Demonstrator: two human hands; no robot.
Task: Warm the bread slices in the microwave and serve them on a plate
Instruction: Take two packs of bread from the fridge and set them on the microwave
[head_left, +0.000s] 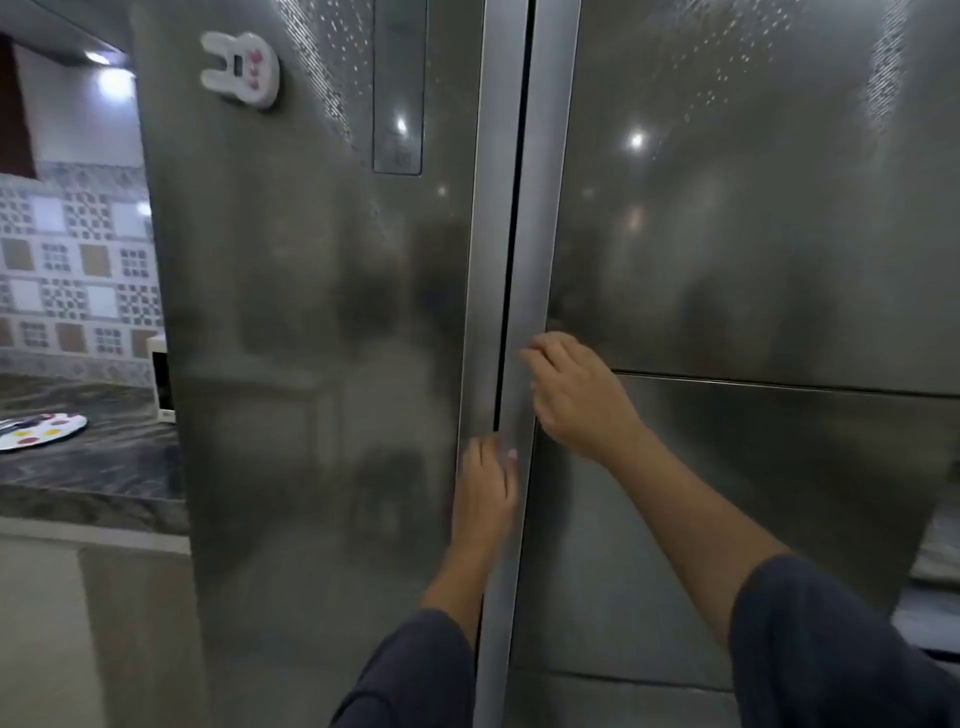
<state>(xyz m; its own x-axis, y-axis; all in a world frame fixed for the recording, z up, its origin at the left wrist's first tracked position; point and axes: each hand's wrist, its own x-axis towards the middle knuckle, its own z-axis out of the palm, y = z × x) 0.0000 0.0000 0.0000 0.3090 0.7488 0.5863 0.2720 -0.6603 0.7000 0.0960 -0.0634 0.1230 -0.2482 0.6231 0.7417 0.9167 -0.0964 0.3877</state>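
Head view: a tall, grey, side-by-side refrigerator (322, 312) fills nearly the whole frame, its two doors shut, with a dark vertical seam running between them from twelve o'clock down to six o'clock.

The left hand (485, 496) is placed just below centre, at about six o'clock, laid flat along the inner edge strip of the left door (475, 312); its fingers are held together and pointed upward, resting on the metal and clamped on nothing.

The right hand (576, 395) is set slightly higher, at about four o'clock from centre, against the inner edge strip of the right door (540, 260). Its fingers are curled and slightly spread toward the seam; whether they are hooked behind the edge cannot be told. Dark sleeves are seen at the bottom of the frame.

A white rabbit-shaped magnet (240, 68) is stuck at eleven o'clock, and a narrow control panel (399, 88) is set at twelve o'clock.

At nine o'clock a dark stone countertop (93, 467) is seen, with a round white plate (41, 431) bearing coloured spots lying on it. Just behind it, partly hidden by the refrigerator, the edge of a white appliance (162, 376) is visible, possibly the microwave.

No bread slices are visible anywhere. The task is judged to be at its very start: the doors are unopened, and fetching, warming and plating the bread all remain.
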